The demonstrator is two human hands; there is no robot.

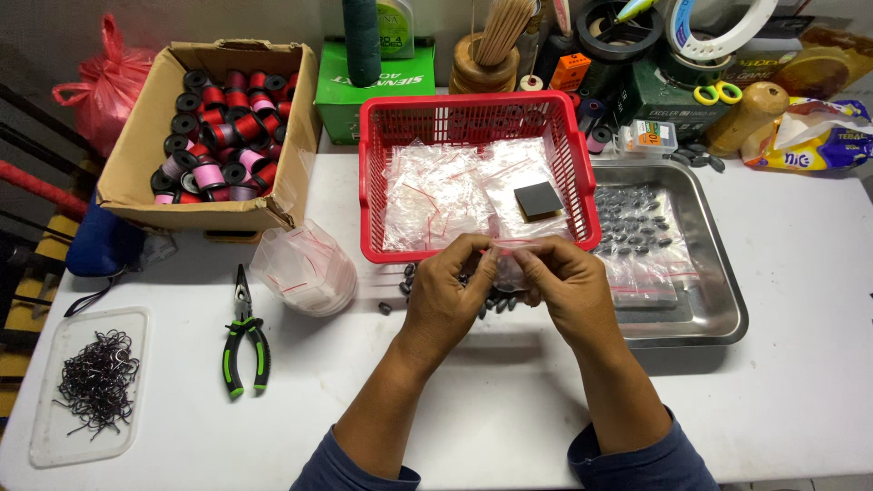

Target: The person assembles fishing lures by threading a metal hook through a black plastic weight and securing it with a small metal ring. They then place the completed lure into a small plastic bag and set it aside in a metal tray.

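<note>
My left hand (443,295) and my right hand (562,289) meet over the white table, both pinching the top edge of a small clear plastic bag (511,265) held between them. Under and around the hands lie several small dark oval weights (496,305) loose on the table. Just beyond my fingers stands a red plastic basket (373,182) holding clear bags with red seal strips and a small black square pad (537,199).
A steel tray (718,300) at the right holds more dark weights and bags. A cardboard box (136,173) of thread spools sits far left, a stack of clear bags (305,268), green-handled pliers (244,341) and a clear tray of hooks (91,382) lie on the left.
</note>
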